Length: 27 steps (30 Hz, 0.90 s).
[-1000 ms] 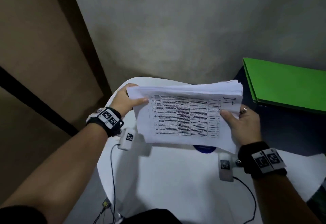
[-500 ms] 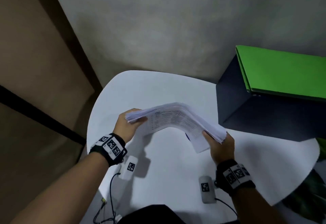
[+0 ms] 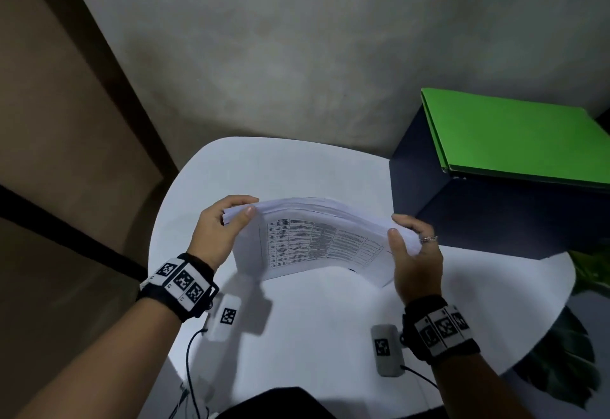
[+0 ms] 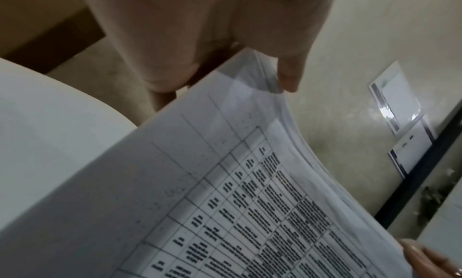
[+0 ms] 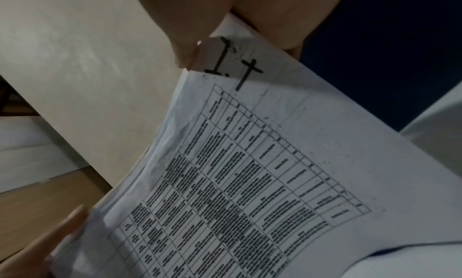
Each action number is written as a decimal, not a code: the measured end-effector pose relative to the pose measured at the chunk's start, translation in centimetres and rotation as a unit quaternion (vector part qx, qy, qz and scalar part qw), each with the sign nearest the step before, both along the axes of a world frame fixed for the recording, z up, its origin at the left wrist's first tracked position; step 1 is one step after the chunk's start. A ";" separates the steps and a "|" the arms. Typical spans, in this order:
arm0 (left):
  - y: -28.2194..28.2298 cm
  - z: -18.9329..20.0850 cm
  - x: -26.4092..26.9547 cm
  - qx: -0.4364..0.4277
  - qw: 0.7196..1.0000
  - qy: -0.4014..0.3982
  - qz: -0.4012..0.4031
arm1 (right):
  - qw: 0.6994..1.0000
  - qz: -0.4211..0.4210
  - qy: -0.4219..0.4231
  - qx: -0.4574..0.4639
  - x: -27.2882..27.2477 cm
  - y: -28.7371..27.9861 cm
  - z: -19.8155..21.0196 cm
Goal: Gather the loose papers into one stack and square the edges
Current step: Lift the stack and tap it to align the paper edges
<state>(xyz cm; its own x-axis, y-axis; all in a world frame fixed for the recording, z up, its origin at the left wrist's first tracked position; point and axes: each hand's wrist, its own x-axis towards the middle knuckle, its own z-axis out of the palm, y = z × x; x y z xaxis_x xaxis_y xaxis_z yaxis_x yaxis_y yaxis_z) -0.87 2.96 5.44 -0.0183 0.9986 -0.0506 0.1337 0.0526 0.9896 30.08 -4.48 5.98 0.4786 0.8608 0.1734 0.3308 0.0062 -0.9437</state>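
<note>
A thick paper stack (image 3: 317, 240) with a printed table on its near sheet stands on its long edge on the white table (image 3: 297, 336), bowed upward in the middle. My left hand (image 3: 231, 217) pinches its left end, thumb in front and fingers behind. At the other end my right hand (image 3: 407, 237) grips the stack the same way. The left wrist view shows the paper stack (image 4: 225, 193) with my left hand (image 4: 225, 65) at its top corner. In the right wrist view my right hand (image 5: 225, 35) holds the corner of the paper stack (image 5: 250, 173) marked with black handwriting.
A dark blue box (image 3: 495, 214) stands at the table's right rear with a green folder (image 3: 515, 138) on top. Green leaves (image 3: 561, 369) show beyond the table's right edge. A grey wall runs behind, and brown panelling (image 3: 66, 154) fills the left.
The stack came down from chest height to the table. Half a second ago it was sharply bent with my right hand low; now it stands more level and wider between both hands.
</note>
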 end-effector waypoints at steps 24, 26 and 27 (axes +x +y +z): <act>0.7 1.9 0.8 0.218 0.887 0.383 -0.134 | 0.924 0.136 -0.357 -0.014 1.2 -0.2 -0.1; 1.1 2.4 0.9 0.188 0.885 0.405 -0.132 | 0.909 0.104 -0.402 -0.021 1.4 0.1 -0.1; 1.3 2.7 1.0 0.179 0.879 0.418 -0.144 | 0.902 0.091 -0.421 -0.021 1.6 0.4 0.0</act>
